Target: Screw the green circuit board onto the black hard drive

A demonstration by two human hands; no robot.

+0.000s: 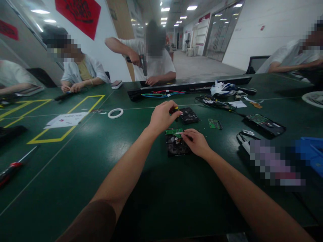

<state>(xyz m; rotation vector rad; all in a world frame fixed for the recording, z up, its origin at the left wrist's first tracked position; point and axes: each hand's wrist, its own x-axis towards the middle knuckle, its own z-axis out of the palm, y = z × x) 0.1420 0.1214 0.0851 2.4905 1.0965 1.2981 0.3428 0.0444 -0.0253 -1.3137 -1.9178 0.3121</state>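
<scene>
My left hand [163,116] is closed around a small screwdriver [176,109] with a yellow and black handle. Its tip is hard to make out. Below it, a black hard drive [175,148] lies on the green table, with a green circuit board [174,132] along its far edge. The fingertips of my right hand [198,144] pinch the right end of that board, and the palm rests beside the drive. Just beyond is a second dark hard drive [189,115], close to the screwdriver. A loose green circuit board [215,124] lies to the right of it.
A long black housing with coloured wires [164,94] spans the far side. To the right are another drive [264,123], cables [214,102], gloves [222,88] and a blue bin [313,151]. A white ring [115,113] and a red-black screwdriver [15,166] lie left. Several co-workers sit around.
</scene>
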